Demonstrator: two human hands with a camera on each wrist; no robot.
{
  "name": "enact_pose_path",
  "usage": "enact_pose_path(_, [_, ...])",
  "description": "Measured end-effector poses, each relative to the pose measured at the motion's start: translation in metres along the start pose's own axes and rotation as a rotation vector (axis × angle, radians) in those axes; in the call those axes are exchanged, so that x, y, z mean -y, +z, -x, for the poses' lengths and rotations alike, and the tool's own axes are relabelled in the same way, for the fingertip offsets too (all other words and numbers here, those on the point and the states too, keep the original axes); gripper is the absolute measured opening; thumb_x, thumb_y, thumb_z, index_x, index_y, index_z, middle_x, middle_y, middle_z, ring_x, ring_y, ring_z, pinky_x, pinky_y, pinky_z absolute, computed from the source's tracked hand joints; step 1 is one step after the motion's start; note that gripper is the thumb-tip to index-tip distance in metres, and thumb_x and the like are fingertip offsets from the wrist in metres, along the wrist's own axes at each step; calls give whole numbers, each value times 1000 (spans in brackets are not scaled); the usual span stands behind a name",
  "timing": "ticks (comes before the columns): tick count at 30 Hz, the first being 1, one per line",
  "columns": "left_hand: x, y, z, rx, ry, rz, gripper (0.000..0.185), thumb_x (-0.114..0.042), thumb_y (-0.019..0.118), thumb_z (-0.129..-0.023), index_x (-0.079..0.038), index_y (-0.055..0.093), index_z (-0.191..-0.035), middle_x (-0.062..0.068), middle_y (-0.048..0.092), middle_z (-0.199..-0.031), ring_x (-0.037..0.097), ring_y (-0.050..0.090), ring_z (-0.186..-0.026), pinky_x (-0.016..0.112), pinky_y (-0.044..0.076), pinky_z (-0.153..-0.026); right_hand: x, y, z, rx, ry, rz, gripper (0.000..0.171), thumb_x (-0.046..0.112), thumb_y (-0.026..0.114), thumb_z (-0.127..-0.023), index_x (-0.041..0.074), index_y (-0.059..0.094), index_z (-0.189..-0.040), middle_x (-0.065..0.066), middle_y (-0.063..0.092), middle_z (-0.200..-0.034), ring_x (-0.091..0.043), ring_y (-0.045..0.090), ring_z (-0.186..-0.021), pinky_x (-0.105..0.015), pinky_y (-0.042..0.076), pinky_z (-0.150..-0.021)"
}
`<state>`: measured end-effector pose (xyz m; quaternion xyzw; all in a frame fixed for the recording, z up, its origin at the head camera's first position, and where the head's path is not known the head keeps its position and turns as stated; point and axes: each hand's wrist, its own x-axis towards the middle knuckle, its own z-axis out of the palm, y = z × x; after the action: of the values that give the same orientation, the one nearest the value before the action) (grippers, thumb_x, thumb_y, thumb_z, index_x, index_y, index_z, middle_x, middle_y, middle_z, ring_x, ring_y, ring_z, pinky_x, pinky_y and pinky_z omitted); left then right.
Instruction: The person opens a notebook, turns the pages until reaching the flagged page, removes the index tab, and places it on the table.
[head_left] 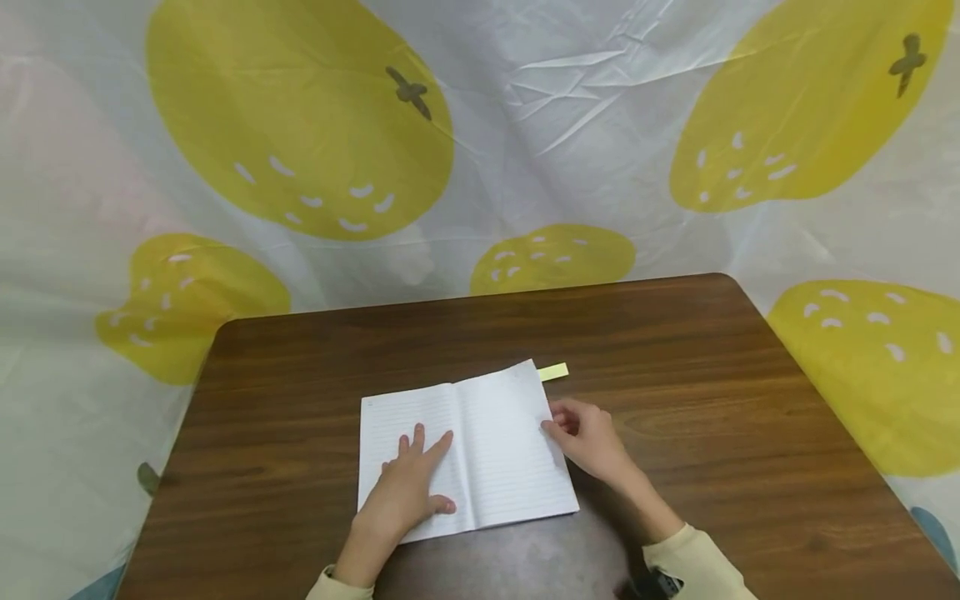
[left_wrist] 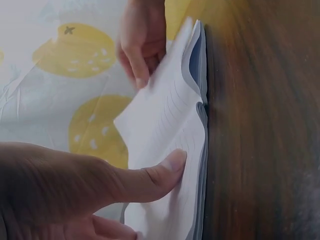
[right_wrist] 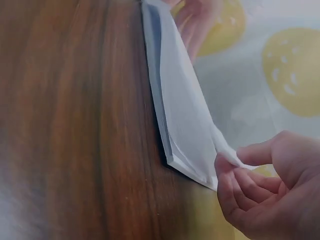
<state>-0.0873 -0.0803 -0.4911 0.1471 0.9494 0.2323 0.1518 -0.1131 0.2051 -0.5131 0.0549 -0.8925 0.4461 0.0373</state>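
Note:
An open notebook [head_left: 517,450] with lined white pages lies on the wooden table. My left hand [head_left: 405,487] rests on its left page, fingers spread and thumb near the spine; in the left wrist view the thumb [left_wrist: 165,172] touches the paper. At the outer edge of the right page, my right hand [head_left: 592,437] pinches a page between thumb and fingers. The right wrist view shows that page [right_wrist: 187,110] lifted at its edge, with the right hand [right_wrist: 270,180] holding it. A yellow sticky tab [head_left: 553,372] sticks out beyond the notebook's upper right corner.
The brown wooden table [head_left: 300,367] has rounded far corners. Behind it hangs a pale cloth [head_left: 487,167] printed with yellow fruit. A dark band or watch [head_left: 666,583] shows at the right sleeve.

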Motion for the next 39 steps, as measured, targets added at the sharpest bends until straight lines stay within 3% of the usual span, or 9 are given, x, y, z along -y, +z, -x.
enact_pose_path(4, [-2,-2,-2,-11,-8,0,93,-26,91,-69,-7,49,-150,38,34,-155,61,35,-140,74,40,-102,-4,-7,3,60,147,-207,17,4,72,-91,-7,72,-104,-15,76,-87,-9,67,-72,-23,56,-64])
enact_pose_path(8, [-5,-4,-3,4,-25,10,93,-25,91,-70,-4,48,-150,39,33,-155,61,34,-140,72,40,-103,-9,-11,1,114,305,-433,26,5,70,-94,-11,67,-114,-17,77,-97,-11,70,-80,-27,61,-73])
enact_pose_path(12, [-3,-4,-2,1,-3,20,82,-20,84,-81,-2,45,-151,39,32,-155,62,34,-140,71,39,-105,-11,-8,0,136,388,-527,32,9,70,-94,-11,65,-118,-12,77,-100,-12,70,-82,-27,60,-77])
enact_pose_path(15, [1,-2,-3,-27,17,41,72,-21,72,-94,1,38,-154,39,34,-154,61,37,-139,68,39,-108,-11,-4,-1,160,367,-539,31,9,72,-93,-12,64,-116,-9,77,-96,-11,68,-79,-25,59,-74])
enact_pose_path(18, [2,-2,-6,-59,4,86,74,-35,60,-102,1,28,-157,36,36,-155,59,39,-139,66,38,-110,-7,3,-3,195,320,-551,30,9,72,-93,-12,63,-113,-6,77,-92,-9,66,-75,-25,59,-71])
enact_pose_path(23, [-5,-1,-7,-45,-85,160,97,-67,49,-97,-10,9,-164,35,28,-160,57,34,-143,69,37,-109,6,16,-7,260,257,-581,29,10,69,-95,-13,61,-110,0,75,-83,-8,67,-72,-25,60,-70])
enact_pose_path(31, [-7,1,-4,-46,-93,150,118,-80,57,-83,-22,-6,-164,33,13,-165,55,30,-146,75,36,-105,30,42,-15,382,174,-579,25,12,69,-96,-12,65,-104,-4,71,-81,-12,68,-76,-26,59,-71])
enact_pose_path(35, [-5,2,-3,-61,-84,152,125,-76,66,-80,-23,-10,-164,32,9,-166,53,29,-148,74,37,-105,42,56,-19,390,136,-494,19,14,72,-94,-5,70,-96,-7,72,-81,-13,67,-74,-27,58,-70])
enact_pose_path(39, [-3,3,-2,-71,-59,156,135,-68,78,-75,-22,-15,-162,34,6,-165,55,27,-148,77,36,-103,53,65,-21,394,43,-361,13,17,73,-93,4,75,-92,-5,75,-84,-10,65,-76,-24,54,-73])
